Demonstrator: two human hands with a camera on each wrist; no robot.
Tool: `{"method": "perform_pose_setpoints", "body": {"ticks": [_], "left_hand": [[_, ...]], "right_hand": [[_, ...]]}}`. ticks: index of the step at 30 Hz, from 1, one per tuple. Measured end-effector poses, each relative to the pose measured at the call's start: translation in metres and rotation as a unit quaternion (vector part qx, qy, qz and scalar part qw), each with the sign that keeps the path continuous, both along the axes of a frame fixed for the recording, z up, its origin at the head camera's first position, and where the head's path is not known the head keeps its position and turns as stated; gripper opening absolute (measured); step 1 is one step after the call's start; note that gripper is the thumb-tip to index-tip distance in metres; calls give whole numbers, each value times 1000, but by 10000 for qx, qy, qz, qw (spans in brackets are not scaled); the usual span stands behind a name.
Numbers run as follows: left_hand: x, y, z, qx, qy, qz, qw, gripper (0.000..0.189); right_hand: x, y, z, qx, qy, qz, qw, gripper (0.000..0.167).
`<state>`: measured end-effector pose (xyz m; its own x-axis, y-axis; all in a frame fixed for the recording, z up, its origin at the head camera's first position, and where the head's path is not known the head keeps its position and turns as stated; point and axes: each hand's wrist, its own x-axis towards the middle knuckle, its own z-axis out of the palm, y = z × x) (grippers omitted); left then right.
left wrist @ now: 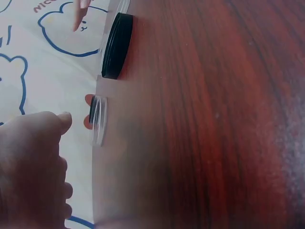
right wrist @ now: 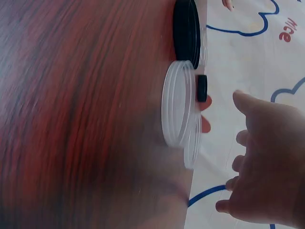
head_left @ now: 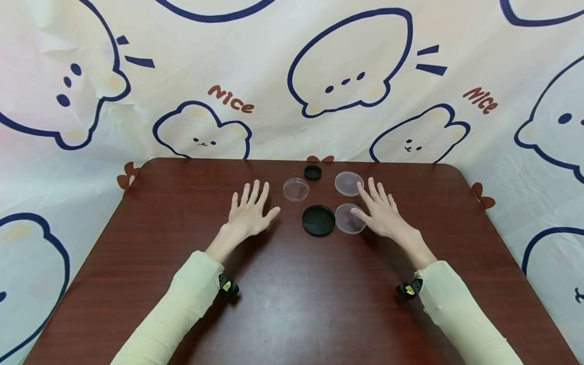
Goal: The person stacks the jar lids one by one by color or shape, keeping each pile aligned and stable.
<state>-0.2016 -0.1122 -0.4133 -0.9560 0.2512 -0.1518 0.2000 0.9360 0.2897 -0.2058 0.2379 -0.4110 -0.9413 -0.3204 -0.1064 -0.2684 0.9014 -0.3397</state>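
Note:
My left hand (head_left: 250,215) is held over the table with its fingers straight and spread, holding nothing. Nearest to it lies a small clear round dish (head_left: 295,189), to the right of its fingers. My right hand (head_left: 382,215) also has straight, spread fingers and an empty palm. Its index finger overlaps one clear round dish (head_left: 348,183) in the head view, and its thumb overlaps another clear dish (head_left: 349,219). In the right wrist view that hand (right wrist: 267,157) shows apart from the clear dish (right wrist: 178,105). A large black round lid (head_left: 318,220) lies between the hands.
A small black round lid (head_left: 313,173) sits near the far edge of the brown wooden table (head_left: 292,304). A printed cloth (head_left: 274,61) with cartoon outlines hangs behind the table and along its sides. Both wrists carry a small black camera (head_left: 228,287).

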Motion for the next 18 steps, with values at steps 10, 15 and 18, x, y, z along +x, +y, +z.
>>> {"method": "perform_pose_setpoints", "body": {"ticks": [10, 15, 18], "left_hand": [[-1, -3, -11, 121, -362, -196, 9991, 76], [5, 0, -10, 336, -774, -448, 9954, 75], [7, 2, -11, 386, -947, -563, 9932, 74]], "right_hand": [[12, 32, -9, -47, -343, 190, 9992, 97], [18, 46, -17, -88, -458, 303, 9985, 105], [19, 49, -25, -86, -459, 366, 9982, 107]]}}
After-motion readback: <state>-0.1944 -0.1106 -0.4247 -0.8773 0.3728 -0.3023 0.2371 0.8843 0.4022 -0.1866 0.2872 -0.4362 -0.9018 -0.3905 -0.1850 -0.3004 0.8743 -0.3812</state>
